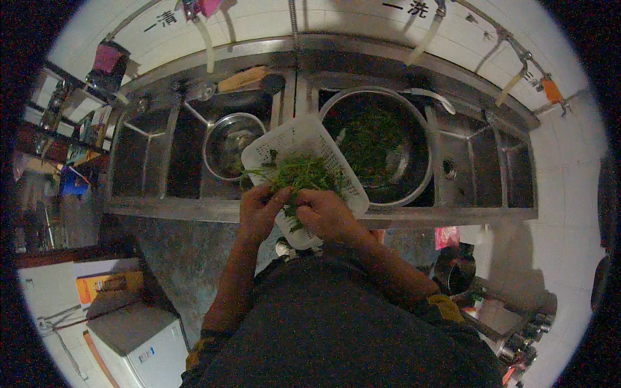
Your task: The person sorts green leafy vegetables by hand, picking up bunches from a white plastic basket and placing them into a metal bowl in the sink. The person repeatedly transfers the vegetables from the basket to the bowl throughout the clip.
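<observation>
Your left hand [262,212] and right hand [325,215] both pinch greens [305,173] in the basket [294,137]; they look light, limp and easily bruised, so hold small bunches loosely around the middle.

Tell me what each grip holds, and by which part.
The left grip and right grip pinch leafy greens over the white basket; whether by stem or leaf is too blurred to tell.
</observation>
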`<state>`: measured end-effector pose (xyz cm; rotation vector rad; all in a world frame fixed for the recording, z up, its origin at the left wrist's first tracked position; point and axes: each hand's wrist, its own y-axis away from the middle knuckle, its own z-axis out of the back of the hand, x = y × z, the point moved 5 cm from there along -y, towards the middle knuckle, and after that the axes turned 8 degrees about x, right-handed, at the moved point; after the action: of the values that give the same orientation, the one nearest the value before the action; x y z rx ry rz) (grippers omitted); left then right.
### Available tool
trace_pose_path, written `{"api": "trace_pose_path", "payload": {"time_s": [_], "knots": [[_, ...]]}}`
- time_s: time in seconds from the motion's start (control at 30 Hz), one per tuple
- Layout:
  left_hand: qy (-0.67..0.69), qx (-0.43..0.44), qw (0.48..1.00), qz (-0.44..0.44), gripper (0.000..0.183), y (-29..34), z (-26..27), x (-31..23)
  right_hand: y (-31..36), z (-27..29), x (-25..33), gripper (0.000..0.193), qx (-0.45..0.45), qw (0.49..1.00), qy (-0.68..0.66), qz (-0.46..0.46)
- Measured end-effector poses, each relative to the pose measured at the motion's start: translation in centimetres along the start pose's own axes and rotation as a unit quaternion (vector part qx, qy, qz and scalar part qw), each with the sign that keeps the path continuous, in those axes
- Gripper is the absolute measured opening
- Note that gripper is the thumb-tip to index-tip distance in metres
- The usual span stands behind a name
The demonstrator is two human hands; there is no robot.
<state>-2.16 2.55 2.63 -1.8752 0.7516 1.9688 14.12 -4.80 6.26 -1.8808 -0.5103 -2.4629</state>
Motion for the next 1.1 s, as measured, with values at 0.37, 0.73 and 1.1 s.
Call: {"api": "trace_pose_path", "payload": {"time_s": [0.37,0.73,1.1], "knots": [[0.205,-0.065,0.963,-0.161,0.013,-0.6,3.8,2.4,1.6,0.7,0.8,0.014,-0.105,0.985,-0.01,0.139],[-0.27,0.076,0.96,0.018,0.035,-2.7,1.8,2.8,-1.5,11.7,-16.9,0.038,-0.356,0.924,-0.134,-0.031],[-0.099,-0.023,0.988,0.113,0.035,3.4,3.3,5.2,-10.6,26.5,-43.4,0.032,-0.264,0.855,-0.291,-0.34]]}}
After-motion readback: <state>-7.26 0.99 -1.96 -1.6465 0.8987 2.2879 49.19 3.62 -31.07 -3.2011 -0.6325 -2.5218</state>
